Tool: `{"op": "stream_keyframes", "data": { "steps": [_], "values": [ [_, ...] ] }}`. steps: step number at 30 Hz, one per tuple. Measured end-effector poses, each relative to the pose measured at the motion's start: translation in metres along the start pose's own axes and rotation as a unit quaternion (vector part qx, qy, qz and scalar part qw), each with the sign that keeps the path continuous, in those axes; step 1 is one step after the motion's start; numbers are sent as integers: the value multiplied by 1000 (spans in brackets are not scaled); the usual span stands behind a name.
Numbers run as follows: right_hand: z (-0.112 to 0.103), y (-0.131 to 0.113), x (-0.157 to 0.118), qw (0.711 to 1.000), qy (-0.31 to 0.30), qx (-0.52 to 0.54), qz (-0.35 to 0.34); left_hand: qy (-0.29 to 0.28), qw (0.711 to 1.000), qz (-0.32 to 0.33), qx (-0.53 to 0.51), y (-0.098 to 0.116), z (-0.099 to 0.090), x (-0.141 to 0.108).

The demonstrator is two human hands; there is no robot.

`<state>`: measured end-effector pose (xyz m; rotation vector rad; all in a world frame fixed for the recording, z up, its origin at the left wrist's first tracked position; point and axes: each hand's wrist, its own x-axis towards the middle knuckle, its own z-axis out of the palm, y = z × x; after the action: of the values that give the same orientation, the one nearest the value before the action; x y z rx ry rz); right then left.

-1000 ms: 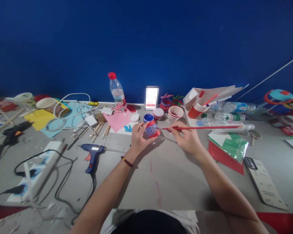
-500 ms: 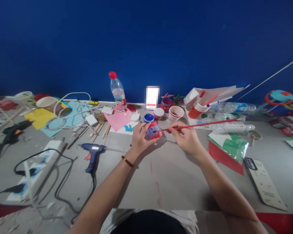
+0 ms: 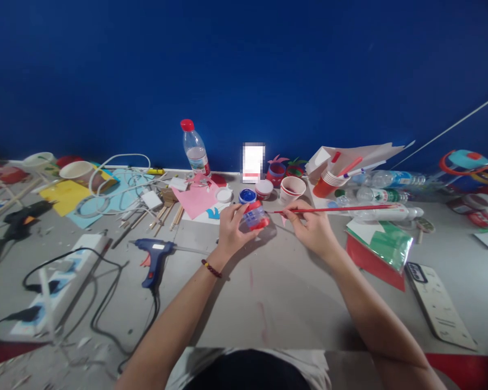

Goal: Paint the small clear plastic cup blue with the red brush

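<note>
Between the thumb and fingers of my left hand is a small cup-shaped piece, red at its ends with blue marks on a pale middle band. My right hand pinches a long red paintbrush, which lies nearly level. Its tip is just right of the painted piece, a small gap apart. Right behind the piece stands an open jar of blue paint. Beside that jar are a pale-lidded jar and a paper cup with red bands.
A blue glue gun and a power strip with cables lie to the left. A red-capped bottle stands behind pink paper. Plastic bottles, green film and a phone lie at right.
The paintbrush tip has come away from the painted piece, moving slightly right, and the brush lies more level. My left hand still holds the piece, turned a little.
</note>
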<state>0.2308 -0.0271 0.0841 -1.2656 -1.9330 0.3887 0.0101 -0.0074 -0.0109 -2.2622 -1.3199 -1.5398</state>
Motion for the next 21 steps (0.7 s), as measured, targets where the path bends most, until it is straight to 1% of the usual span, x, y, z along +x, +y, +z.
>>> {"op": "stream_keyframes", "data": {
  "steps": [2,5,9,12,16,21],
  "values": [
    [1,-3,-1,1000,-10,9,-13,-5,1000,-3,2,0,0,0],
    [3,-7,-3,999,-29,-10,-32,-7,1000,-4,4,0,2,0],
    [5,-11,-7,998,-30,-26,-58,-10,1000,-7,10,-1,5,-2],
    [5,-16,-9,998,-34,-14,-55,-9,1000,-5,11,-1,6,-3],
    [6,-22,-10,998,-36,30,-52,-2,1000,-14,14,1,6,0],
    [5,-24,-7,997,-34,54,-46,10,1000,0,7,3,5,2]
  ]
}}
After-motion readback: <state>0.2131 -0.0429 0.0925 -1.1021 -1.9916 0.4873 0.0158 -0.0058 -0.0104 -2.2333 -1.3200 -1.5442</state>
